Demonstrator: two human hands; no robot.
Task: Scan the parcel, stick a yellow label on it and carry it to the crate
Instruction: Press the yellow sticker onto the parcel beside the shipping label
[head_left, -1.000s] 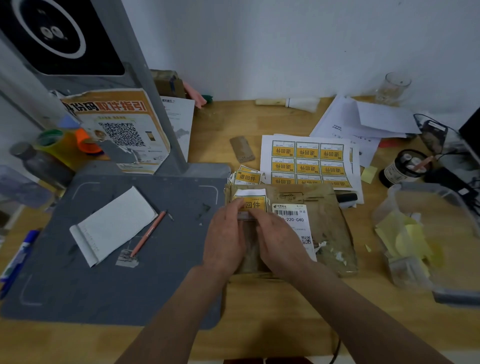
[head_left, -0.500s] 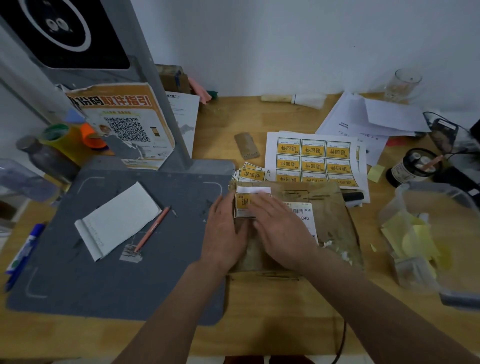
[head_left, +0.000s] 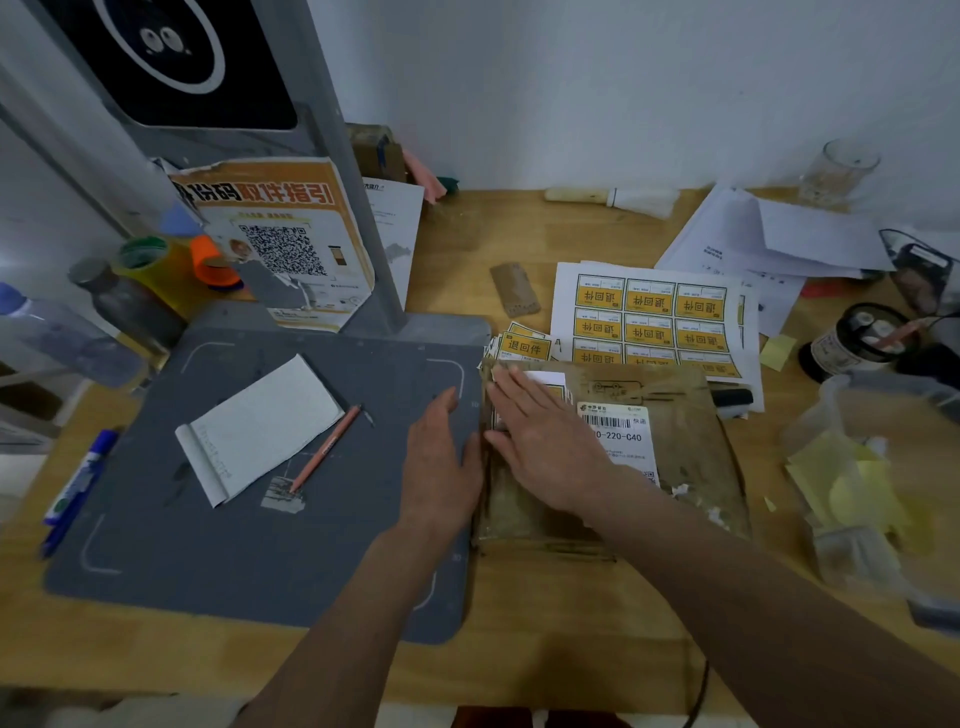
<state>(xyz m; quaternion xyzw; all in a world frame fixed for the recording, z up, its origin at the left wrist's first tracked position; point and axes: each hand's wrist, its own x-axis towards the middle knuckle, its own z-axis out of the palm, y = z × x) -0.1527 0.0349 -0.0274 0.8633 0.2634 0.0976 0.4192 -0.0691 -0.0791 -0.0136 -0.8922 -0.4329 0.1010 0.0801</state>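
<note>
So the flat brown paper-wrapped parcel (head_left: 613, 452) is lying on the wooden surface (head_left: 545, 649), its left edge right up against the dark grey scanner mat (head_left: 270, 561). A second ago both hands were pinching the small yellow label down at the parcel's top-left corner, and you could still read most of it. Now the right hand (head_left: 545, 447) has slid up and lies flat over that spot, fingers stretched out and pressing, gripping nothing. Only a sliver of the yellow label (head_left: 553, 388) and its white backing peeks out past the fingers. The left hand (head_left: 441, 467) has drifted off the parcel and rests flat on the mat edge just beside it, fingers loose, holding nothing.

My read: the sticking step is basically done, this is the final smoothing pass. The white shipping label with the barcode (head_left: 621, 431) is face up, half under the right wrist.

What's left is picking the thing up and hauling it to the crate, which I can't spot anywhere in view. The sheet of spare yellow labels (head_left: 654, 317) sits just behind the parcel.
</note>
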